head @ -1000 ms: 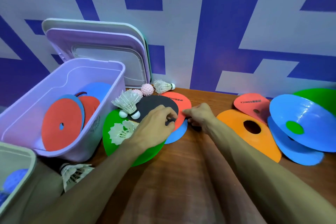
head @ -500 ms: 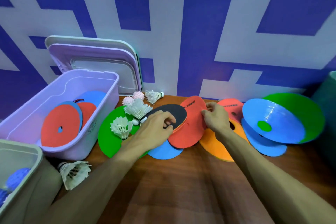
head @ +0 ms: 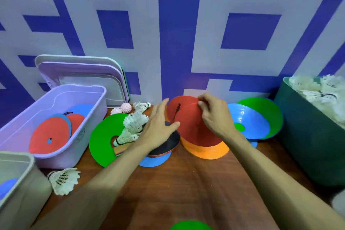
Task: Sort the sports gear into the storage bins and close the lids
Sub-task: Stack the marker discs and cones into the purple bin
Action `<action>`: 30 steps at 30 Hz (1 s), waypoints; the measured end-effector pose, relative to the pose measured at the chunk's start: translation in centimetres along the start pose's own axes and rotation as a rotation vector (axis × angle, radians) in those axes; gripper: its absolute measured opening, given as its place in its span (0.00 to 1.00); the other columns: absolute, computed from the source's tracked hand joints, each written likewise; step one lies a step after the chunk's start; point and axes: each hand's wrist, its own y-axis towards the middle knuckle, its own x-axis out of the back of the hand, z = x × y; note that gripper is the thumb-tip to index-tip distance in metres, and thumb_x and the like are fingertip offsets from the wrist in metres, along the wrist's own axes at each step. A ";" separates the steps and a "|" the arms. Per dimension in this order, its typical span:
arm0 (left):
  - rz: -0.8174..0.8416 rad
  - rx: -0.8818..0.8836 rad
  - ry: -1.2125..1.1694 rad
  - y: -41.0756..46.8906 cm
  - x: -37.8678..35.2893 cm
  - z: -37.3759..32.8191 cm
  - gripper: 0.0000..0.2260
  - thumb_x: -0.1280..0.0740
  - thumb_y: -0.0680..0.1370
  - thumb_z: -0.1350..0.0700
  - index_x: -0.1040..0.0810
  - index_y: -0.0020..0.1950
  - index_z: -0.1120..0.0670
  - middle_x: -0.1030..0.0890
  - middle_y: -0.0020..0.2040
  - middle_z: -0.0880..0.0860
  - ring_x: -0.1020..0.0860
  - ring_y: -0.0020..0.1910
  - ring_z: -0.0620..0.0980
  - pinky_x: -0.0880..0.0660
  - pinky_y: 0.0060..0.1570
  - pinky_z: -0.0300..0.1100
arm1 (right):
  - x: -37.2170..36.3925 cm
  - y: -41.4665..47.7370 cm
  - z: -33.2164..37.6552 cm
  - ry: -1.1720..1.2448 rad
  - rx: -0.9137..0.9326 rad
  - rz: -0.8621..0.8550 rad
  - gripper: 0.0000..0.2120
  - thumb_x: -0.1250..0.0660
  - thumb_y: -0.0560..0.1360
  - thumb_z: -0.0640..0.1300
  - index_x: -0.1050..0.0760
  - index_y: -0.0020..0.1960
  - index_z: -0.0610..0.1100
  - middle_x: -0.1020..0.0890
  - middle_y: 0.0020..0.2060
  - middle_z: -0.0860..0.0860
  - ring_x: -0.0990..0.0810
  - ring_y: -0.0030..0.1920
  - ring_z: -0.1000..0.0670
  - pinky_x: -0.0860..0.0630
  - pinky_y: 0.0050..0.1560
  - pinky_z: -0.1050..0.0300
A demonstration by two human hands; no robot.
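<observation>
Crowded table (head: 186,183)
Right hand (head: 214,117) pinches red cone (head: 196,132); left hand (head: 158,127), fingers straight, over paddle (head: 168,148), shuttlecocks (head: 134,121) beside purple bin (head: 74,87).

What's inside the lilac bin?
Lilac bin: a front red disc, a blue disc behind it, a second red disc, a pale blue disc. Anything beneath them is covered.

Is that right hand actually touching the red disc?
Touching. The head view shows the right hand pinching the top rim of the red disc, with thumb and fingers curled over its edge.
</observation>
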 end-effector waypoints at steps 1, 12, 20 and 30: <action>-0.022 0.007 -0.032 0.0 -0.1 -0.3 0.37 0.28 0.73 0.51 0.46 0.76 0.47 0.38 0.72 0.50 0.38 0.71 0.46 0.39 0.68 0.43 | 0.2 -0.4 0.3 0.041 0.044 0.024 0.07 0.39 0.78 0.39 0.23 0.50 0.45 0.17 0.45 0.48 0.21 0.48 0.44 0.26 0.48 0.53; -0.032 0.094 -0.106 -7.4 -3.8 2.7 0.16 0.29 0.74 0.53 0.29 0.58 0.50 0.22 0.53 0.49 0.23 0.52 0.48 0.27 0.53 0.44 | -2.6 -8.1 0.0 0.311 0.096 0.144 0.04 0.36 0.77 0.41 0.22 0.48 0.46 0.20 0.44 0.57 0.25 0.47 0.63 0.33 0.49 0.73; 0.003 0.011 -0.070 -8.5 -4.9 1.3 0.07 0.35 0.78 0.57 0.27 0.55 0.52 0.24 0.47 0.48 0.26 0.47 0.46 0.33 0.42 0.32 | -1.6 -10.1 -2.6 0.192 -0.054 0.334 0.15 0.37 0.78 0.52 0.29 0.62 0.47 0.25 0.54 0.55 0.27 0.54 0.55 0.31 0.57 0.60; -0.203 0.093 -0.072 -8.5 3.0 0.8 0.10 0.34 0.77 0.58 0.28 0.58 0.53 0.24 0.52 0.50 0.27 0.51 0.49 0.34 0.48 0.41 | -2.5 -7.3 3.7 0.093 0.085 0.387 0.18 0.33 0.75 0.45 0.34 0.61 0.44 0.24 0.55 0.48 0.25 0.54 0.48 0.35 0.48 0.60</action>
